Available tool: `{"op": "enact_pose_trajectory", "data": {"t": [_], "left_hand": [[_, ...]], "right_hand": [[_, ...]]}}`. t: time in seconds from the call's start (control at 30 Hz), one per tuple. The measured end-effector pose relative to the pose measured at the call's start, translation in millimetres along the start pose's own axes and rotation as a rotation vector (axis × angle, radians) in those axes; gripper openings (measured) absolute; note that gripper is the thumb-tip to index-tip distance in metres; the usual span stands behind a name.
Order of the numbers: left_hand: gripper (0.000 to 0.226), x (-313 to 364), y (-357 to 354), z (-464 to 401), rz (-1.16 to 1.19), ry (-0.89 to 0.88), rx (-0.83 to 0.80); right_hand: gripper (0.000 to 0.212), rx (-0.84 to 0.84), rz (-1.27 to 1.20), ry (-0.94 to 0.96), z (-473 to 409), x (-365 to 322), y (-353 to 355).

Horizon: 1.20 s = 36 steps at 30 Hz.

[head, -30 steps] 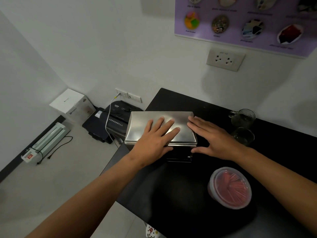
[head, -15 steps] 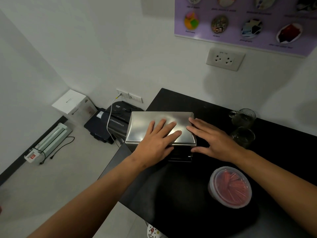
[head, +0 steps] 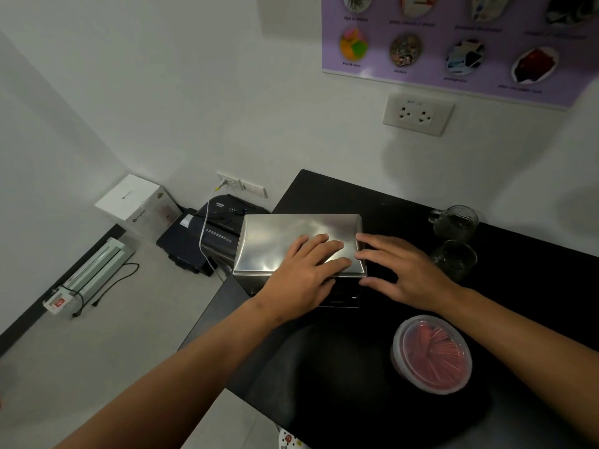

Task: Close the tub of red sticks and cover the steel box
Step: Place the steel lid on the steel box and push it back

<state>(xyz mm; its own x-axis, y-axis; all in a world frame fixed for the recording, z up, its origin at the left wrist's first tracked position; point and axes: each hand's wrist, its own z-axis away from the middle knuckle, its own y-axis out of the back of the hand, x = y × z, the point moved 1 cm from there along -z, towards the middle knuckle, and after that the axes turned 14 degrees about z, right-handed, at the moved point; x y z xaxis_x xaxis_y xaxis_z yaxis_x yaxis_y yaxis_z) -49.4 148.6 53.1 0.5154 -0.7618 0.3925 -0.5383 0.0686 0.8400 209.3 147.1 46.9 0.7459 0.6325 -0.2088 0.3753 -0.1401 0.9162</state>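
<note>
A steel box stands at the left end of the black table point(head: 340, 377), with its flat steel lid point(head: 275, 238) lying on top. My left hand point(head: 304, 277) rests palm down on the lid's near right part, fingers spread. My right hand point(head: 402, 273) lies at the lid's right edge, fingertips touching it and thumb down beside the box. A round clear tub of red sticks point(head: 431, 353) sits near the table's front right, with a clear lid on it.
Two glass cups point(head: 453, 234) stand right of the box near the wall. On the floor to the left are a black shredder point(head: 220, 234), a white carton point(head: 136, 202) and a laminator point(head: 94, 270). The table's left edge is just beside the box.
Both hands stay on the steel lid and have slid back slightly toward its near right edge. The camera has drifted a little; the tub has not moved.
</note>
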Motion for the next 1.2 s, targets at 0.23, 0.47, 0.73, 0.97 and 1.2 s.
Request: {"op": "enact_pose_trajectory", "data": {"t": [0.23, 0.47, 0.73, 0.97, 1.2], "left_hand": [[0.032, -8, 15, 1, 0.051, 0.207, 0.219], [0.033, -25, 26, 15, 0.013, 0.328, 0.224], [0.030, -25, 45, 43, 0.189, 0.611, 0.497], [0.042, -42, 58, 79, 0.621, 0.994, 0.628], [0.034, -35, 54, 84, 0.695, 0.980, 0.622]], "right_hand": [[0.050, -0.059, -0.097, -0.192, -29, -1, 1], [0.052, -0.120, -0.080, -0.240, -51, -12, -2], [0.026, -0.082, -0.074, -0.208, -87, -29, 6], [0.043, -0.337, -0.080, 0.037, -154, -77, -13], [0.034, -0.411, 0.007, 0.082, -184, -100, -30]]}}
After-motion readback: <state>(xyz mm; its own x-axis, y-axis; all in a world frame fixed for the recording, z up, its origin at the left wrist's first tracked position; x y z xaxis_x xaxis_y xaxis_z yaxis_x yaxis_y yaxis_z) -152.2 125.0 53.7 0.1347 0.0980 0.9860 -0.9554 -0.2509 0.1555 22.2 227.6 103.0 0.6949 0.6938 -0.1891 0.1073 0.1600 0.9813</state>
